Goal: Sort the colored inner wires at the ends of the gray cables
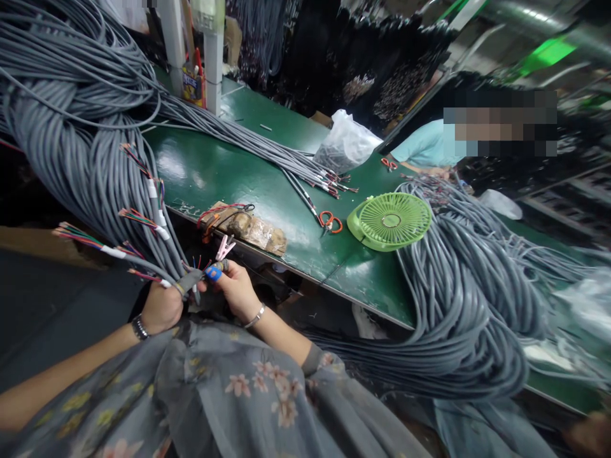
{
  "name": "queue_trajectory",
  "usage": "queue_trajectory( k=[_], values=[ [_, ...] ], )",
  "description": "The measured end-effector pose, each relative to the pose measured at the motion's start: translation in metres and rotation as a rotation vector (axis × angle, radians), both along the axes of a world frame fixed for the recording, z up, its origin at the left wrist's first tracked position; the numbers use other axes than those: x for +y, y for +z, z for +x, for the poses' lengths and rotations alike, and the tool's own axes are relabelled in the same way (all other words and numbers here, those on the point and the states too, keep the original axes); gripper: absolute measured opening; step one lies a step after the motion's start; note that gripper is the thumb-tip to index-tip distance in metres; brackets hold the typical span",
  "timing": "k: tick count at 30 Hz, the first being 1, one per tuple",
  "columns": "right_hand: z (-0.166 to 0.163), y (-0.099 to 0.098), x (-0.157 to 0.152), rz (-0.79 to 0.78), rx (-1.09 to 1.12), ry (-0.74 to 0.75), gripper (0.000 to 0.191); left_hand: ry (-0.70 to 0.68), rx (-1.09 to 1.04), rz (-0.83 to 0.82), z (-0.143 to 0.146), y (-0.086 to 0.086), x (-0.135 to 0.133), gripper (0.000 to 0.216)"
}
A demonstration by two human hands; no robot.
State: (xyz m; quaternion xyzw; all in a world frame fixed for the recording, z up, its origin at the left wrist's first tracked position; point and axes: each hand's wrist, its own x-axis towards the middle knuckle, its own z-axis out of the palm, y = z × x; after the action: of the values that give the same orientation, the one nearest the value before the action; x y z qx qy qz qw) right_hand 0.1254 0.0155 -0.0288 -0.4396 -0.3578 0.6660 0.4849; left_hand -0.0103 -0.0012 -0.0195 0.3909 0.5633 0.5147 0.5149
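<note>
Just off the near edge of the tabletop (210, 168), toward its left end: gray cable (150, 263), round and smooth-jacketed, with a white sleeve (113, 252) near the tip and thin wires (76, 235) fanned out beyond in green, orange and red. Curled tightly around it and neighboring cable ends, left hand (163, 308). Close against the same cluster, right hand (236, 289), thumb bent toward the fingers under a bright blue covering (213, 273); cannot tell what, if anything, is pinched there. Just above those fingers, a pale pink clip (224, 247).

Behind the hands, draped past the left end of the tabletop, a thick coil (62, 114) of the same rubbery gray, looped in heavy curves. Trailing from it across the glossy green surface, a sheaf of straight cables (252, 149), frayed reddish at the ends. Along the near edge, a lumpy brown block (258, 232) wrapped in shiny film. Farther right, beside the sheaf's nearer tips, orange-looped scissors (330, 222), then a round fan (391, 219) of ribbed lime plastic. Toward the far edge, a crinkled translucent bag (346, 143); beyond, a person (420, 143) in a pale turquoise top. Spilling over the near edge at right, another coil (468, 299), broad and dense.
</note>
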Motion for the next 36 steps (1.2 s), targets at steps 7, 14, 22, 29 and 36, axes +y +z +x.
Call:
queue_trajectory(
  k=[7, 14, 22, 29, 36],
  values=[
    [0.0, -0.001, -0.002, -0.032, 0.004, -0.015, 0.044, 0.074, -0.181, -0.037, 0.007, 0.005, 0.003, 0.027],
    [0.0, -0.001, 0.0, -0.02, 0.008, 0.009, 0.044, 0.091, -0.119, 0.017, 0.006, 0.004, 0.002, 0.022],
    [-0.007, -0.007, 0.002, -0.047, 0.064, -0.001, 0.04, 0.055, -0.048, 0.015, 0.006, 0.006, 0.0, 0.031],
    [-0.01, -0.007, -0.004, -0.059, 0.113, -0.038, 0.032, 0.098, -0.128, 0.014, 0.007, 0.005, 0.001, 0.03],
    [0.004, -0.012, 0.005, -0.166, 0.23, -0.097, 0.033, 0.14, -0.207, -0.078, 0.01, 0.023, 0.002, 0.028]
  ],
)
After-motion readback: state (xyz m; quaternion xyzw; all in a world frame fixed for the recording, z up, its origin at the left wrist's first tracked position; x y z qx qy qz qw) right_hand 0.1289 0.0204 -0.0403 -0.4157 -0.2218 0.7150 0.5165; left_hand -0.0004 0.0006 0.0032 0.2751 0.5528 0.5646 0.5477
